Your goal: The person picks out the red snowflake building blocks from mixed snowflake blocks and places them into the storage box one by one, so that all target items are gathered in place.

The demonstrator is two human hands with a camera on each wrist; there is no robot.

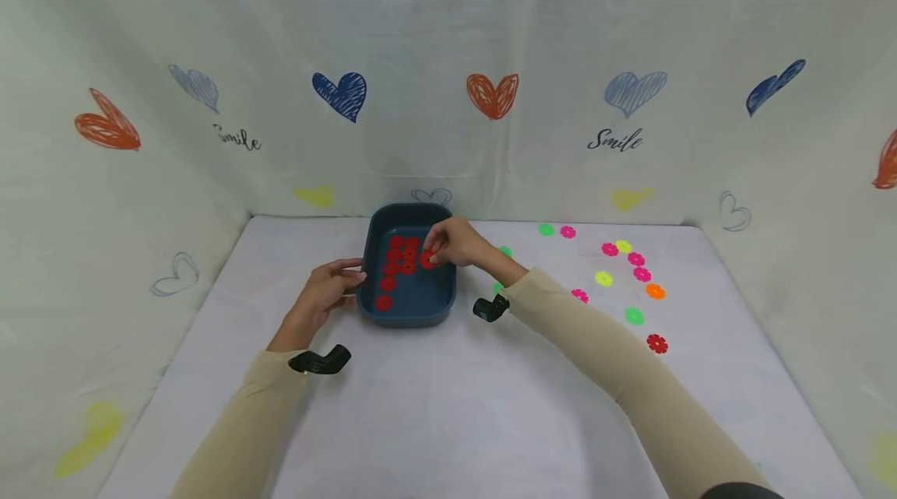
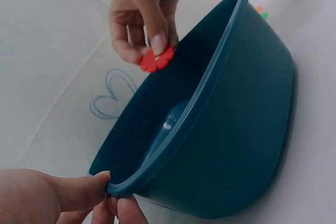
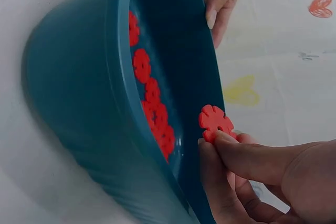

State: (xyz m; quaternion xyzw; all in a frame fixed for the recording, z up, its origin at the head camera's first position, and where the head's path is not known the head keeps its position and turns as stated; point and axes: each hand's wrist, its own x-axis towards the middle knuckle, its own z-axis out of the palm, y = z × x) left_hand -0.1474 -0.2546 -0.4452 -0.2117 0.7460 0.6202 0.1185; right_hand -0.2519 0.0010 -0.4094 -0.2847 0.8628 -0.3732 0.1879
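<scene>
A deep teal plastic basin (image 1: 420,312) stands on the white table, with several red flower-shaped discs (image 1: 389,282) lying on its floor. At its left side my left hand (image 1: 326,290) grips the rim, thumb on top and fingers underneath, as the left wrist view shows. Over the right part of the basin, my right hand (image 1: 455,242) pinches one red flower-shaped disc (image 3: 214,120) between thumb and fingers. That disc is held at about rim height, above the ones inside. Its notched petals and small centre hole show in the right wrist view.
Right of the basin, loose flower-shaped discs lie scattered on the table: pink (image 1: 641,274), yellow (image 1: 603,279), green (image 1: 634,316), orange (image 1: 655,291) and one red (image 1: 657,343). A white curtain (image 1: 420,32) printed with hearts hangs behind the table's back edge.
</scene>
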